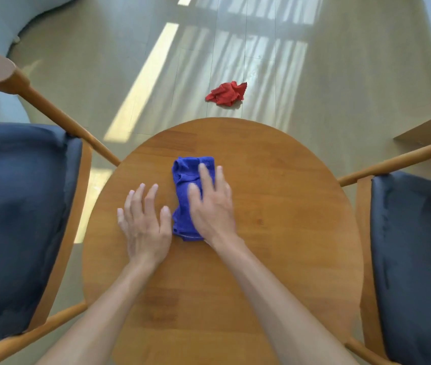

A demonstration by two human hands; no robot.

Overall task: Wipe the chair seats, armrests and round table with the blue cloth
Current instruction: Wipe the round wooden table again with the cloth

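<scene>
While the right hand [213, 204] lies flat on the blue cloth [186, 185], fingers straight and pressing down rather than curled round it, the step in hand looks like the wiping of the round table [288, 206]. The cloth is bunched into a rough oblong near the middle of the tabletop, a little toward the far edge, and the right hand is slightly blurred, which suggests a stroke under way. The left hand [146, 222] rests just beside the cloth on its left, fingers spread and straight on the bare wood, holding nothing; its thumb comes close to the cloth's near corner, though whether they touch cannot be told. A chair with a dark blue seat [17, 219] stands at the table's left edge, its wooden armrest [59, 114] running toward the table's far left edge; a second chair seat [417, 259] stands at the right edge, with its own armrest [393, 162] beyond it. A crumpled red cloth [227, 94] lies on the floor [340, 75] beyond the far edge and has no part in the task. Whether the seats and armrests are already wiped cannot be judged from here. The next move calls for steady downward pressure and sweeping strokes out to the rim, since the wide bands of tabletop by the near, left and right edges lie away from the cloth.
</scene>
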